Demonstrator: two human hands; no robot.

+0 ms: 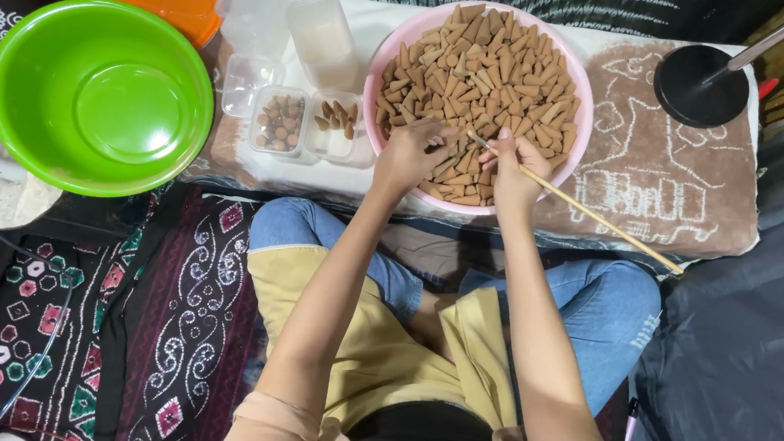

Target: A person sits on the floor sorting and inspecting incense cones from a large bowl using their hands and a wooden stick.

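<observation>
We see a pink bowl [570, 75] heaped with brown cones [486, 63]; left of the hands, two small clear boxes [311, 124] hold a few more, beyond them an empty green basin [100, 96]. Our left hand [412, 151] pinches a cone in the pile, while our right hand [515, 170] grips a thin wooden stick [591, 214] trailing right.

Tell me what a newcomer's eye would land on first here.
The pink bowl heaped with brown incense cones sits top centre, with both hands in it: the left hand touches the cones, and the right hand holds a thin wooden stick. To the left lies a bright green basin, with small clear plastic boxes of cones between the two.
</observation>
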